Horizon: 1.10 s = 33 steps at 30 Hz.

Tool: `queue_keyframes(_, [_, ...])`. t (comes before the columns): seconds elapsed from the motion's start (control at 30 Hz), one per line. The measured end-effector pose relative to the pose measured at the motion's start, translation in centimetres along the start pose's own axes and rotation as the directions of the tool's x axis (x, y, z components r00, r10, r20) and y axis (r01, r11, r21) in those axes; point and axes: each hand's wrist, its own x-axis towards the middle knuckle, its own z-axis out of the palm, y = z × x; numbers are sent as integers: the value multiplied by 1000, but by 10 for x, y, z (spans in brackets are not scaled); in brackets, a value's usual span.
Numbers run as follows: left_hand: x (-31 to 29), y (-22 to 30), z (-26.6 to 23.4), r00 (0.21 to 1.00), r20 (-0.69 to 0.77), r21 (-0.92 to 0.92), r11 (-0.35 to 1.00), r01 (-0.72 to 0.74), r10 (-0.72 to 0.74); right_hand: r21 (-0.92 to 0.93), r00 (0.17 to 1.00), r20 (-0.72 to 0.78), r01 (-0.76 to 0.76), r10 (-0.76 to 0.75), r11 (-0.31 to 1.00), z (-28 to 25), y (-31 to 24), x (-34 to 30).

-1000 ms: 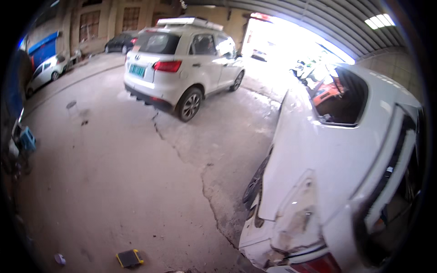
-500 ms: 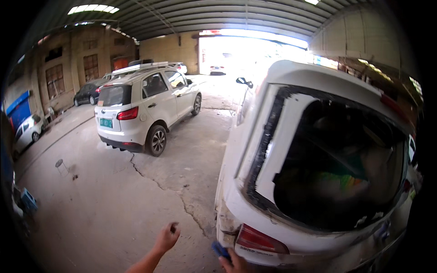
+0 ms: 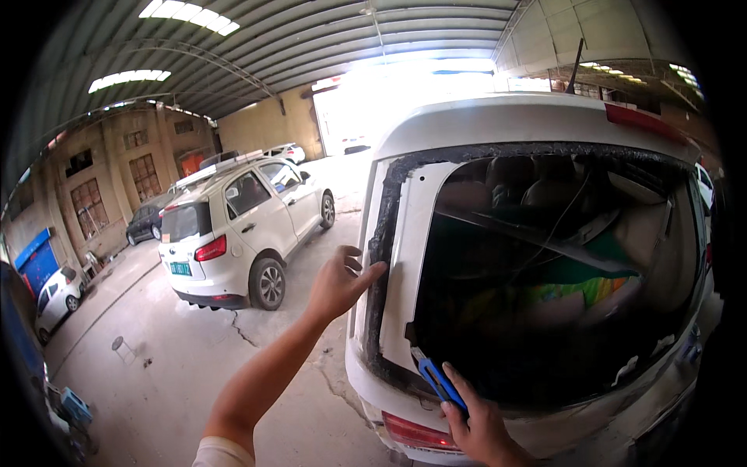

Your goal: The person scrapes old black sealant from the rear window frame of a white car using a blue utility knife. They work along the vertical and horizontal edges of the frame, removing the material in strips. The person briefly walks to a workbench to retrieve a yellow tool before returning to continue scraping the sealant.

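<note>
Two bare hands work at the back of a white car (image 3: 537, 124) whose rear window has no glass, only a black strip of old sealant (image 3: 379, 257) around the opening. The left hand (image 3: 338, 284) is raised on an outstretched forearm, grip spread, its fingertips (image 3: 379, 268) touching the sealant on the window's left edge (the palm faces the car). The right hand (image 3: 478, 424) comes up from the lower edge with its grip pinching a blue utility knife (image 3: 437, 379); the blade end points up and left, and lies against the lower left corner of the window frame, just above the red tail light (image 3: 416, 433). Through the opening, seat backs and a green and yellow cloth (image 3: 580, 284) show. Farther left, well apart on the cracked concrete floor, stands another white car (image 3: 241, 226) with a small green rectangular plate (image 3: 180, 268) at its rear. A blue roller door (image 3: 35, 261) sits at the far left.
</note>
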Motion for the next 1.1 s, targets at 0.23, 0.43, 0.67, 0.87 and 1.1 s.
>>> queue_keyframes(0.23, [22, 10, 0, 975, 206, 77, 991, -105, 87, -171, 995, 8, 98, -98, 980, 7, 0, 71])
queue_keyframes(0.43, [31, -7, 1, 940, 305, -144, 983, -111, 150, -275, 999, -23, 17, -24, 961, 14, 2, 88])
queue_keyframes(0.67, [31, -3, -1, 950, 281, -133, 986, -100, 134, -374, 1000, 22, 17, -9, 927, 7, -1, 102])
queue_keyframes(0.87, [27, 4, 7, 948, 315, -156, 988, 11, 39, -324, 987, 152, 95, -47, 941, 2, -1, 105])
queue_keyframes(1.1, [21, -25, 9, 966, 251, -267, 964, 2, 68, -350, 988, 138, 120, -76, 929, 4, 6, 115])
